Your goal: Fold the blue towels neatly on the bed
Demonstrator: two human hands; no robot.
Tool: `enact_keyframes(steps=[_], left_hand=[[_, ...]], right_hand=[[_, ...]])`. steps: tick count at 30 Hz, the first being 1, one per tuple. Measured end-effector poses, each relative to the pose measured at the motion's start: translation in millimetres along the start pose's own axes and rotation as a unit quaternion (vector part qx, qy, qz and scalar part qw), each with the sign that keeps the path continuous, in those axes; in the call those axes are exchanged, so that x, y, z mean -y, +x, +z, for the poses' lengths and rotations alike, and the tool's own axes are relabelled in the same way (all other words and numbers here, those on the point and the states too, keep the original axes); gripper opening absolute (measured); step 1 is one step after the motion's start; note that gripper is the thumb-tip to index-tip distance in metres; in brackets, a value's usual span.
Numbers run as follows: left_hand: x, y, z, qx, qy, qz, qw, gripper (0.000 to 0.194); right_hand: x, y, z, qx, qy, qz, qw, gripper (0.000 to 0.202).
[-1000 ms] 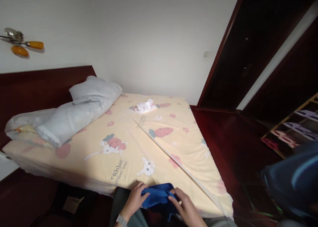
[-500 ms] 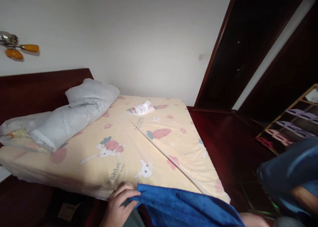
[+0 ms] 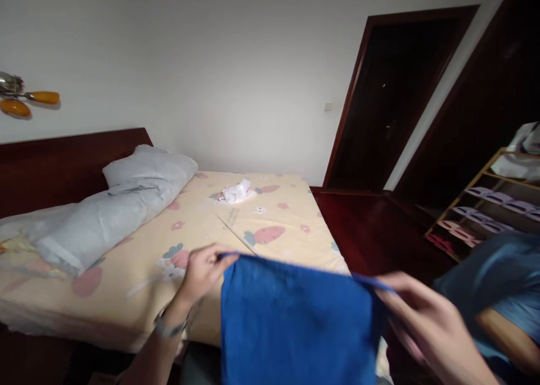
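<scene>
A blue cloth [image 3: 299, 323] hangs stretched between my two hands, its top edge nearly straight and its lower part running out of the frame. My left hand [image 3: 206, 270] pinches the top left corner and has a watch on its wrist. At the top right corner my right hand [image 3: 422, 312] grips the edge, slightly blurred. Behind the cloth lies a bed [image 3: 219, 239] with a cream sheet printed with carrots and rabbits. A thin pale stick [image 3: 236, 234] rests on the sheet, partly hidden by the cloth. Farther back is a crumpled white plastic bag [image 3: 237, 191].
Grey bedding [image 3: 113, 211] lies along the dark headboard [image 3: 71, 154]. At the right, a person in a blue shirt [image 3: 502, 278] is close to my right hand, near a rack [image 3: 485, 174] of slippers. A dark door [image 3: 396, 98] stands beyond.
Both hands have risen with the blue cloth, which is now spread open and hanging. My right hand has come fully into view. The view has tilted up a little.
</scene>
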State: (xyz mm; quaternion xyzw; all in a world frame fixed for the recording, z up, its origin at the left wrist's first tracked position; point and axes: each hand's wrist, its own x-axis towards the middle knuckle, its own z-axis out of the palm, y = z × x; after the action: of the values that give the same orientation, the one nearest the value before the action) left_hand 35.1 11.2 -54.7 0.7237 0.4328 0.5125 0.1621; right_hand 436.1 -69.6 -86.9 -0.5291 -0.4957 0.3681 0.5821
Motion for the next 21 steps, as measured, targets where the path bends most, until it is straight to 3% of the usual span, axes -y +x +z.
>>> enact_keyframes(steps=[2, 6, 8, 11, 14, 16, 19, 21], left_hand=[[15, 56, 22.2, 0.048, -0.068, -0.068, 0.994, 0.036], [27, 154, 58.3, 0.019, -0.180, -0.108, 0.978, 0.043], [20, 186, 64.0, -0.033, -0.224, -0.097, 0.969, 0.042], [-1, 206, 56.3, -0.106, -0.230, 0.003, 0.967, 0.037], [-21, 188, 37.9, -0.170, -0.153, 0.120, 0.966, 0.029], [-26, 153, 27.3, -0.202, -0.112, 0.155, 0.961, 0.021], [-8, 71, 25.6, -0.209, -0.071, 0.153, 0.963, 0.011], [28, 3, 39.2, -0.174, -0.037, 0.101, 0.979, 0.010]], right_hand=[[16, 53, 19, 0.027, 0.059, 0.020, 0.998, 0.038], [42, 158, 56, -0.018, 0.156, -0.014, 0.988, 0.053], [55, 188, 64, -0.037, 0.170, -0.069, 0.982, 0.054], [77, 200, 63, -0.061, 0.195, -0.139, 0.969, 0.045], [90, 179, 53, -0.070, 0.185, -0.196, 0.961, 0.032], [85, 151, 41, -0.065, 0.149, -0.221, 0.962, 0.026], [41, 95, 23, -0.043, 0.042, -0.217, 0.974, 0.024], [-13, 56, 20, 0.002, -0.048, -0.174, 0.983, 0.021]])
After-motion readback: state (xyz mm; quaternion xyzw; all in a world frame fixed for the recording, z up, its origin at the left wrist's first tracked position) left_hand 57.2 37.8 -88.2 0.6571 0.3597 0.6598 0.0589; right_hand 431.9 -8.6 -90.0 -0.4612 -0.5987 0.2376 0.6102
